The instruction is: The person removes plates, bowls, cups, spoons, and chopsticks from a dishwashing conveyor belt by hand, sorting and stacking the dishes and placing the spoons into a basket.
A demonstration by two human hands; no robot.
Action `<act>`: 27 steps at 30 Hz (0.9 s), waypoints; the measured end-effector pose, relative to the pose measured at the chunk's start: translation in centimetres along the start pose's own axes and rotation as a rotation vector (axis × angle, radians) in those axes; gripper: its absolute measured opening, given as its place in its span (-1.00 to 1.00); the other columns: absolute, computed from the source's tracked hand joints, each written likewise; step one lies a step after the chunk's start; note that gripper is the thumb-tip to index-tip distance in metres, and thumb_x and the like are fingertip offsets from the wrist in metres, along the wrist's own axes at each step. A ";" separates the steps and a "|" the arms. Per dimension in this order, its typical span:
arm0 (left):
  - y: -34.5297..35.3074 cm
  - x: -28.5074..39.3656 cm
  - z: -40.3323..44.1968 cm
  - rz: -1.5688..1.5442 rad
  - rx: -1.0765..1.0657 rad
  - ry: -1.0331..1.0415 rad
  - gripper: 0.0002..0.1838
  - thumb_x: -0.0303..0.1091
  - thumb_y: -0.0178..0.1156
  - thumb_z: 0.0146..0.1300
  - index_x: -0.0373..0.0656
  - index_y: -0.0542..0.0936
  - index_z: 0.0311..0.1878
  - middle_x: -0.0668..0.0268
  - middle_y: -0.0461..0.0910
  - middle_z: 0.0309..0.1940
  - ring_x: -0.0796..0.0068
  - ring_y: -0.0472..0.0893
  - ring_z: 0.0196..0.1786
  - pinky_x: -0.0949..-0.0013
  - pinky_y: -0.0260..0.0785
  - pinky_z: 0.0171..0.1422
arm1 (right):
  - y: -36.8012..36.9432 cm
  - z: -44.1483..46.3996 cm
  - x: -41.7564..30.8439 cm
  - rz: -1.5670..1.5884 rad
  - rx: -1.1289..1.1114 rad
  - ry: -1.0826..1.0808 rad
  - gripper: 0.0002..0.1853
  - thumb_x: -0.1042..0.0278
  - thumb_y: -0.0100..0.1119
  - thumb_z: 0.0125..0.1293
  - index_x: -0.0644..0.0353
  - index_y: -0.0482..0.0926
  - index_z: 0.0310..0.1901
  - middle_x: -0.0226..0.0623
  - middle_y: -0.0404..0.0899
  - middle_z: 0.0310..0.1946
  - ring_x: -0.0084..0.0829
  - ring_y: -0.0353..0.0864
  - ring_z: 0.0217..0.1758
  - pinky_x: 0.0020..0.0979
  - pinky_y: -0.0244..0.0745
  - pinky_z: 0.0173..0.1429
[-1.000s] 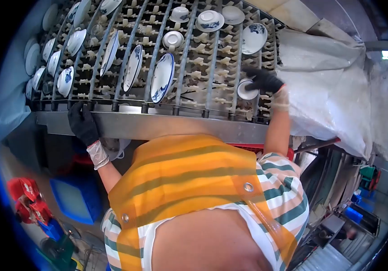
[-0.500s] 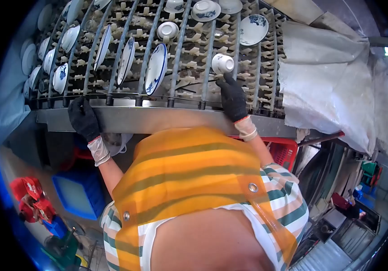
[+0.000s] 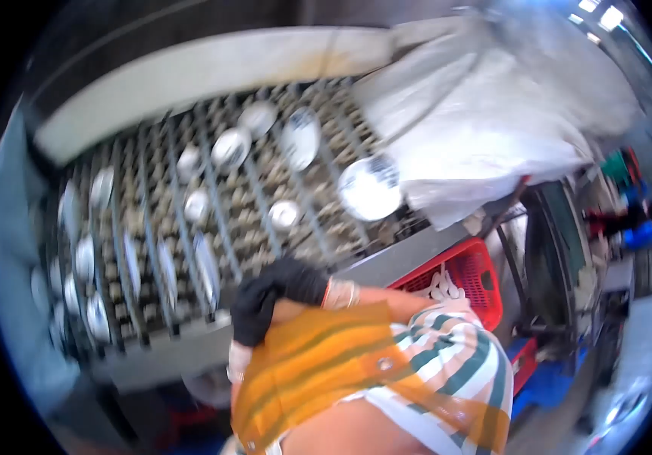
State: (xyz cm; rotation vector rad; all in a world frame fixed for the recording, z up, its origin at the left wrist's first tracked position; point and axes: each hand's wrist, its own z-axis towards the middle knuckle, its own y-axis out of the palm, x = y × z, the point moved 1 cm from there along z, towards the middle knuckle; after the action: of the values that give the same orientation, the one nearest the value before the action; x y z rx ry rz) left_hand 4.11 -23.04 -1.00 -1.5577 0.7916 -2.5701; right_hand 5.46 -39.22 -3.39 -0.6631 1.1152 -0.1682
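My left hand (image 3: 253, 305) and my right hand (image 3: 297, 281), both in black gloves, are close together before my orange apron at the conveyor's front edge. They seem to touch each other. Blur hides their fingers, and no dish shows in either hand. Just beyond them lies the slatted conveyor rack (image 3: 265, 241). A small white cup (image 3: 285, 215) sits on it, nearest my right hand. A blue-rimmed plate (image 3: 206, 269) stands on edge to the left of my hands. Farther right rests a large white dish with blue pattern (image 3: 370, 189).
More bowls (image 3: 232, 148) and an oval plate (image 3: 301, 139) stand on the rack. White plastic sheeting (image 3: 485, 114) covers its right end. A red basket (image 3: 482, 282) holding white pieces is below the right edge. Another person (image 3: 622, 220) appears at far right.
My view has swung right. My left hand has left the metal edge and my right hand has left the cup; both came together. The large dish now shows beside the sheeting.
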 end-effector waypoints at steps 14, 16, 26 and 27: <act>2.2 0.1 0.5 0.189 0.030 0.009 -0.88 -0.49 0.20 0.10 -0.24 0.59 -0.26 0.10 0.57 -0.30 0.08 0.57 -0.17 0.25 0.41 -0.08 | -2.8 -2.0 2.5 -0.441 0.333 -0.177 -0.61 0.45 0.07 0.09 0.25 0.46 0.02 -0.05 0.50 -0.06 -0.09 0.50 0.02 -0.16 0.40 0.10; 2.3 0.3 0.4 0.216 0.057 -0.015 -0.88 -0.45 0.22 0.11 -0.20 0.60 -0.25 0.12 0.59 -0.29 0.10 0.58 -0.19 0.25 0.43 -0.11 | -6.0 -2.1 3.4 -0.455 0.519 -0.051 -0.60 0.42 0.12 0.11 0.31 0.45 0.02 -0.04 0.49 -0.01 -0.09 0.49 0.06 -0.17 0.37 0.17; 3.7 1.4 1.3 0.185 0.005 -0.065 -0.87 -0.39 0.23 0.12 -0.17 0.61 -0.25 0.14 0.58 -0.33 0.10 0.60 -0.27 0.20 0.44 -0.22 | -19.6 -6.6 19.0 -0.525 0.510 0.494 -0.40 0.31 0.36 0.05 0.40 0.41 0.11 -0.01 0.56 -0.05 -0.19 0.57 -0.02 -0.33 0.44 0.10; 3.8 1.1 1.5 0.165 -0.015 -0.031 -0.86 -0.39 0.23 0.11 -0.18 0.61 -0.25 0.14 0.58 -0.32 0.10 0.60 -0.26 0.20 0.44 -0.21 | -20.2 -6.2 21.1 -0.403 0.537 0.477 -0.45 0.42 0.34 0.05 0.39 0.44 0.10 -0.09 0.61 -0.13 -0.27 0.61 -0.12 -0.38 0.48 0.01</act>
State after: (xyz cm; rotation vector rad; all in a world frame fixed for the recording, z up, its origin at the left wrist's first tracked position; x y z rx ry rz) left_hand 3.91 -27.27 -1.18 -1.4644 0.8978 -2.4240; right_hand 13.47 -67.26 -9.87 -0.3577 1.3021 -0.9777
